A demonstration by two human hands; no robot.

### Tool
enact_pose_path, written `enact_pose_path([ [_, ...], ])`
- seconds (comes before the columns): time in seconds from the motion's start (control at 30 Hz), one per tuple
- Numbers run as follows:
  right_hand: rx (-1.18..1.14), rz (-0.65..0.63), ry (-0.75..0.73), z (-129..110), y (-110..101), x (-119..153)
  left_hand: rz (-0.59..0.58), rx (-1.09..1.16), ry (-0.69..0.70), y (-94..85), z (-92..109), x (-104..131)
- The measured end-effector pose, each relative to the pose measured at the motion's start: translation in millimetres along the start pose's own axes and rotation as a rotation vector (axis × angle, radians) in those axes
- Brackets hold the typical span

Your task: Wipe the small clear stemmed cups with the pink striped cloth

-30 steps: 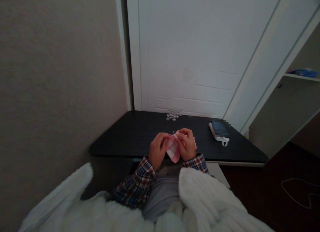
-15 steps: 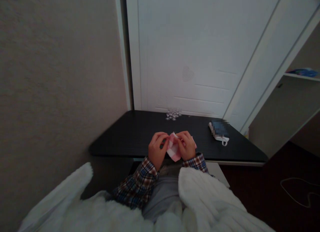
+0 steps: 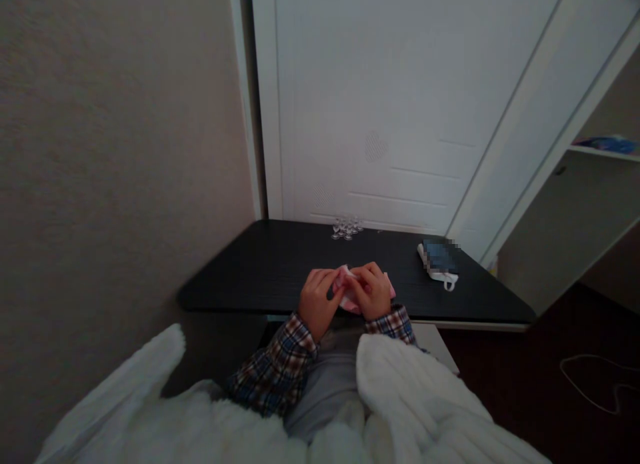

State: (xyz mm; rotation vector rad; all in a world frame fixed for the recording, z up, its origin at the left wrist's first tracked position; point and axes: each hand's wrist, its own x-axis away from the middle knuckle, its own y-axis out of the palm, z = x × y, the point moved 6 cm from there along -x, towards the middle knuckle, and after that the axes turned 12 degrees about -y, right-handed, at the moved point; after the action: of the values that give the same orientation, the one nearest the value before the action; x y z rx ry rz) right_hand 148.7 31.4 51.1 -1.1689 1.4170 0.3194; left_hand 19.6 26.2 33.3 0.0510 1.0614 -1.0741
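Observation:
Between my hands, over the front part of the black table (image 3: 235, 277), is a small pink and white cloth (image 3: 350, 305). My left hand (image 3: 319, 301) pinches its upper left edge between thumb and fingers. Closed on the other side of the cloth is my right hand (image 3: 373, 293), its fingertips close to the left ones. A corner of the cloth pokes out past the right hand's knuckles. Much of the cloth is hidden behind the fingers, so how it is folded cannot be made out.
Several small clear pieces (image 3: 347, 227) lie clustered at the table's back edge. A dark-screened device (image 3: 440, 257) rests on a white strapped item (image 3: 444, 277) at the right. Behind the table stands a white panel (image 3: 400, 84); a wall (image 3: 125, 117) rises on the left.
My left hand has moved slightly right and turned in toward the right hand. The cloth's hanging lower part has been gathered up, so less of it shows.

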Motion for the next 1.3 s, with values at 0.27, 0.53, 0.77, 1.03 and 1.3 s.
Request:
enact_pose_path([
  [0.27,-0.123,-0.04,-0.046,-5.6,0.8,-4.3,-0.044,-0.022,-0.066,2.9,-5.7,0.4],
  [0.53,-0.189,-0.053,-0.043,-5.5,0.6,-3.8,-0.083,0.044,-0.126,3.9,-6.1,-2.9],
  [0.77,-0.241,0.084,0.05,5.7,2.1,3.5,-0.153,0.123,-0.13,4.6,-6.6,-2.8],
  [1.03,-0.223,0.099,-0.041,-2.0,-5.2,0.9,-0.217,0.269,-0.23,3.9,-8.3,-2.2],
  [1.3,-0.198,0.015,-0.09,-1.7,-3.5,0.9,-0.29,0.385,-0.22,1.2,-5.0,-2.6],
])
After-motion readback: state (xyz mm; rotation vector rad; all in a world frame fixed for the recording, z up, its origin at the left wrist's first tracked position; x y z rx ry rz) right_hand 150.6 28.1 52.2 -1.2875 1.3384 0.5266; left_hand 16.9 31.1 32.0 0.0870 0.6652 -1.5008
